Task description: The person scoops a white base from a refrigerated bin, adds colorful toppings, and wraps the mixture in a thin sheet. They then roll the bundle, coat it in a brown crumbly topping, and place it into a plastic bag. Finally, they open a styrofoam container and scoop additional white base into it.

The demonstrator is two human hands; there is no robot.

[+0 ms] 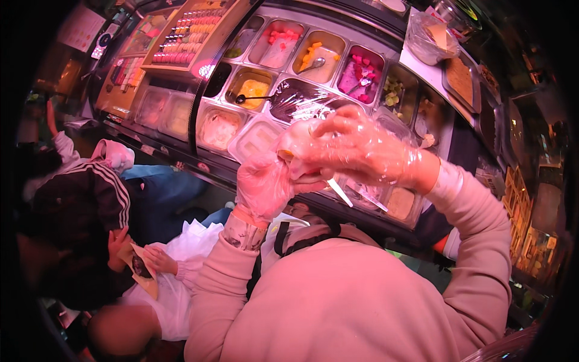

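Both my hands wear clear plastic gloves and meet above the food pans. Fingers of my left hand [263,186] are curled around a small pale, soft-looking piece [294,140] with a yellowish spot near its edge. Reaching over from the right, my right hand [359,146] bends its fingers onto the same piece, covering much of it. Its exact kind cannot be made out. Just below the hands a white utensil handle [340,192] sticks out. Under them lies a pan covered with shiny cling film [301,102].
Metal pans hold yellow filling [252,90] with a dark spoon, orange cubes [316,55], magenta cubes [360,75] and pink-white cream [219,128]. A wooden tray of macarons [188,37] stands at the far left. Two people sit or stand at left, one holding a paper-wrapped item [142,269].
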